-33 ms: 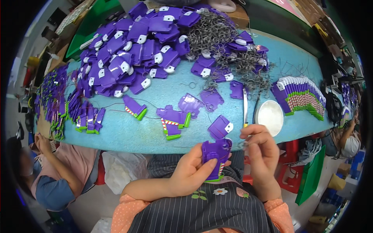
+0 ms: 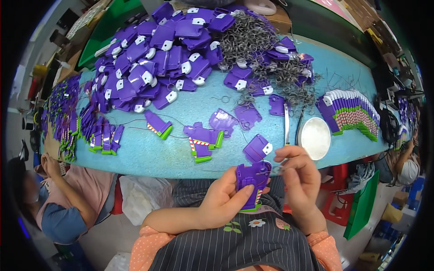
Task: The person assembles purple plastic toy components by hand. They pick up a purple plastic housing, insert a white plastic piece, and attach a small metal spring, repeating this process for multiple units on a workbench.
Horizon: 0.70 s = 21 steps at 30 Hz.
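Observation:
My left hand [image 2: 224, 198] is closed round a purple plastic part [image 2: 250, 174] with a green lower edge and a red-and-white striped strip, held upright just off the table's near edge. A thin dark wire runs across this part's upper end. Just right of it, my right hand [image 2: 300, 180] pinches something small and greyish by the part's top corner; what it is I cannot make out. Beyond my hands lies a purple cover [image 2: 257, 148] with a white corner. Farther left are a green-edged purple part [image 2: 201, 137] and another one like it [image 2: 157, 124].
A large heap of purple covers [image 2: 140, 74] fills the far left, beside a tangle of thin grey wire rings [image 2: 248, 40]. A round white dish [image 2: 315, 139] and long metal tweezers [image 2: 286, 124] lie right. Stacked finished-looking purple parts [image 2: 350, 113] fan out beyond. A person [image 2: 74, 198] sits left.
My right hand has shifted slightly left, bringing the small greyish thing closer to the top corner of the purple part. The left hand keeps its hold.

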Each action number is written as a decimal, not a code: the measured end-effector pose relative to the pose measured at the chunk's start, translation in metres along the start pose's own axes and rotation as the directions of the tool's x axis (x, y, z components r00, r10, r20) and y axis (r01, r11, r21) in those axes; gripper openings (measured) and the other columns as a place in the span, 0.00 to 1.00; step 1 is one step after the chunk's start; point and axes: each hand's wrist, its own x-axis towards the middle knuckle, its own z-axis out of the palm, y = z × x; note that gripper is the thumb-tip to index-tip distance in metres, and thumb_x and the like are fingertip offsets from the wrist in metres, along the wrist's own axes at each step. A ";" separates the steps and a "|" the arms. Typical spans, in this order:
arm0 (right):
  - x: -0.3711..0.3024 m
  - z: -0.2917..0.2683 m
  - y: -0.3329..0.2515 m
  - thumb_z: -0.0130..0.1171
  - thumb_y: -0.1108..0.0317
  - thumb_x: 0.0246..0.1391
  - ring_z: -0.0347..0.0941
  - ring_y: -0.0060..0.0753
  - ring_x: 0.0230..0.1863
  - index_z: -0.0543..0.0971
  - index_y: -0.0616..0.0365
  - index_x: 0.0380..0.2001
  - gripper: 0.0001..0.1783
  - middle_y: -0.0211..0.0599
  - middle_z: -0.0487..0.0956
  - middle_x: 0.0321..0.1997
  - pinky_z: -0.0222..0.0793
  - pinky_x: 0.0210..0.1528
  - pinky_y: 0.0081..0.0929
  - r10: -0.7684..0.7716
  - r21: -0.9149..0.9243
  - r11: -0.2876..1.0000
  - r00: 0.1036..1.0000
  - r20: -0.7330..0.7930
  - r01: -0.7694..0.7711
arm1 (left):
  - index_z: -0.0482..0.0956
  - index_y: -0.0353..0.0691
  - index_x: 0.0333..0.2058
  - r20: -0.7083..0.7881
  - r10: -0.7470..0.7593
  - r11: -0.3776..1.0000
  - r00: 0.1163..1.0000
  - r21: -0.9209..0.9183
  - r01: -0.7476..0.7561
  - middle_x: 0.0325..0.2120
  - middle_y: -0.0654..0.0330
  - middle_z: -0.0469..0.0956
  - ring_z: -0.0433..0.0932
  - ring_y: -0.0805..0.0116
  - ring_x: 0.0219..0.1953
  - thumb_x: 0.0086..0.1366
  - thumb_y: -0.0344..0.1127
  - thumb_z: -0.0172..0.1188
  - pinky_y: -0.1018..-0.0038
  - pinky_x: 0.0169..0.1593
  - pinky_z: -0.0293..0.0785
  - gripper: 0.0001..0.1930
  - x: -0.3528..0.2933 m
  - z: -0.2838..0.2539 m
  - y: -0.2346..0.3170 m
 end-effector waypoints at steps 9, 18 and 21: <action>-0.011 -0.001 0.017 0.52 0.73 0.57 0.67 0.19 0.39 0.67 0.62 0.34 0.06 0.36 0.72 0.40 0.64 0.42 0.18 0.269 0.307 0.895 0.941 0.205 -0.323 | 0.57 0.30 0.55 0.055 -0.039 0.985 0.998 0.170 0.029 0.51 0.49 0.68 0.73 0.62 0.50 0.67 0.24 0.40 0.70 0.53 0.71 0.18 -0.002 -0.009 0.000; 0.019 -0.034 -0.015 0.61 0.74 0.51 0.64 0.12 0.27 0.67 0.60 0.30 0.10 0.24 0.70 0.26 0.58 0.28 0.12 0.457 0.057 0.823 0.719 0.523 -0.565 | 0.62 0.30 0.50 0.265 -0.154 0.800 0.952 0.599 -0.038 0.37 0.54 0.79 0.79 0.72 0.36 0.65 0.27 0.47 0.77 0.38 0.74 0.15 0.000 -0.016 0.008; 0.019 -0.031 0.010 0.63 0.69 0.50 0.62 0.10 0.24 0.69 0.59 0.27 0.11 0.22 0.70 0.23 0.56 0.25 0.11 0.471 0.184 0.627 0.556 0.685 -0.757 | 0.62 0.32 0.50 0.339 -0.234 0.820 0.911 0.572 -0.002 0.40 0.51 0.78 0.79 0.69 0.39 0.65 0.28 0.46 0.75 0.41 0.74 0.15 -0.001 -0.016 0.012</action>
